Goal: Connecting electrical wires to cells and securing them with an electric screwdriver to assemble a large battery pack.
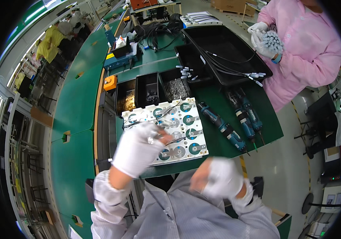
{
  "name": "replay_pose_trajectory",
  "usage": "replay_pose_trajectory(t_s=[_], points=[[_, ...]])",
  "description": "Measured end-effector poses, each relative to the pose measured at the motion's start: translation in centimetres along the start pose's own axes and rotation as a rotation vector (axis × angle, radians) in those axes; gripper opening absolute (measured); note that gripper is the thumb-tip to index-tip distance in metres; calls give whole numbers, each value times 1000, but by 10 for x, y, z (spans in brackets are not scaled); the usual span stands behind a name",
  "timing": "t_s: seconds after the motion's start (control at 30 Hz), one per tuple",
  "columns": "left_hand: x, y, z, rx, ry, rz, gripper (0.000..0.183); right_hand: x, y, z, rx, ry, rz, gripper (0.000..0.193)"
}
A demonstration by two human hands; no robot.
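My left hand (138, 148), in a white glove with bare fingertips, is closed over the near left part of a white module board (200, 148). Its curled fingers meet a thin black cable (181, 139) that runs right across the board; small shiny bits show at the fingers. Round grey discs with metal tabs sit in rows on the board, and other black wires cross its far part. My right hand (218, 177), gloved likewise, is off the table's near edge, right of the board. Motion smears its fingers, so whether they hold anything is unclear. A black cable (156, 199) hangs before my smock.
Black bins (146, 88) of small metal parts stand behind the board. Cordless screwdrivers (225, 129) lie to its right. A large black tray (230, 55) holds cables with white ends. At far right, a person in a pink smock (298, 47) holds a bundle of grey-tipped pieces.
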State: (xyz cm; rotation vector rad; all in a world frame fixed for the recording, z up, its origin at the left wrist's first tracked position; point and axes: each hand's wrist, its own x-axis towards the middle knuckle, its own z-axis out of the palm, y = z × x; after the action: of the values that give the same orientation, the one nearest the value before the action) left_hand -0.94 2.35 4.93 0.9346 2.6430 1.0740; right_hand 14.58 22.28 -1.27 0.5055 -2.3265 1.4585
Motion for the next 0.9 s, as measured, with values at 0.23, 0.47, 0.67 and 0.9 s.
replay_pose_trajectory(t_s=[0.23,0.47,0.67,0.9], points=[[14,6,56,428,-20,202,21,36,40,-35,-141,49,289,17],[16,-2,40,-131,-143,11,20,33,35,-39,-483,-137,-51,7],[15,-6,39,-419,-207,-139,19,34,40,-41,-524,-190,-131,27],[17,-7,41,-306,-152,-47,21,35,52,-42,-278,-104,-103,36]])
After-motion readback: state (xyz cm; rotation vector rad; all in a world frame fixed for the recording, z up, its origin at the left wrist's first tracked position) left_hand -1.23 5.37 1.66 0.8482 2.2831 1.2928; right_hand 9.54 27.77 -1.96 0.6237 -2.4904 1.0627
